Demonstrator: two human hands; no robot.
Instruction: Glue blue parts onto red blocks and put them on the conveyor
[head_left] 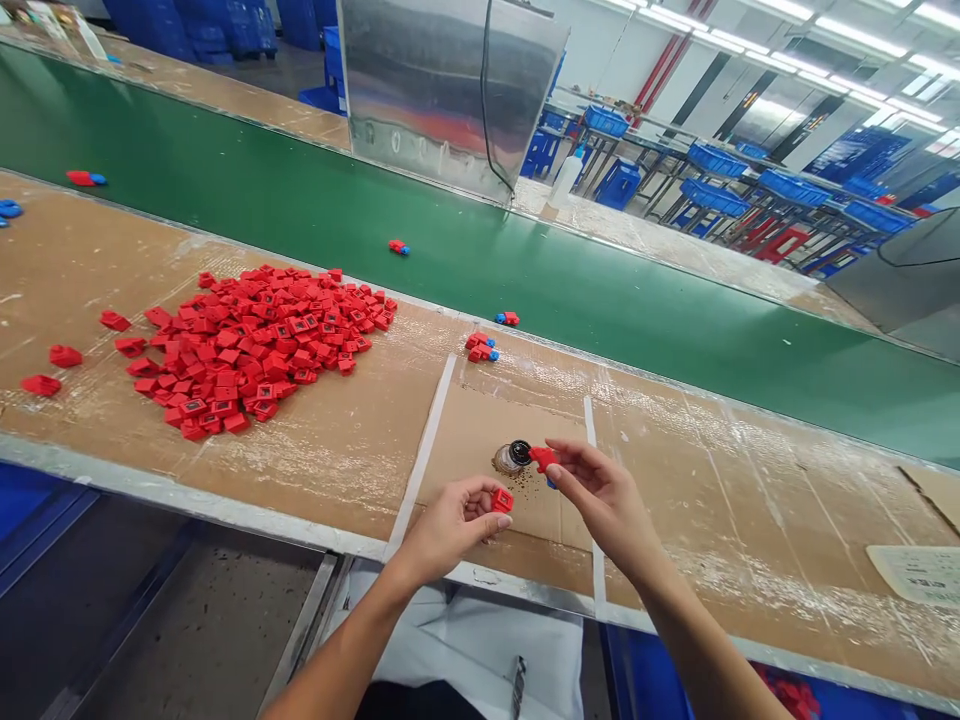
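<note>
L hand [450, 528]: thumb & fingers are closed in a small pinch on a red block [502, 500]. The block's open end shows, prob. b/c it's held by the sides so nothing covers the hole. R hand [600, 485]: thumb & fingertips hold a toy bit [542, 459], red w/ a blue end. Its red tip is right by the jar [512, 458]; can't tell if they touch. The grip is at the back, maybe to keep fingers off the jar's dark stuff. Both hands are low & close, w/ a gap btw the two red things.

The jar has a black top & sits on a flat card [480, 425], w/ dark specks around it. Card is prob. there to catch drips. Tape [424, 455] runs down the L side of the card, more tape [590, 430] down the R, maybe to mark the spot or hold it down.

Up from the jar, a few red & blue bits [480, 347] lie nr the green belt [637, 290], prob. set there b/c it's a short reach. More bits lie on the belt itself, e.g. one [508, 318] at the near edge & one [399, 247] farther L. The big red pile [262, 340] is off to the L, prob. so the L hand can grab w/o crossing over.

Far back: blue bins [716, 195] on racks.
</note>
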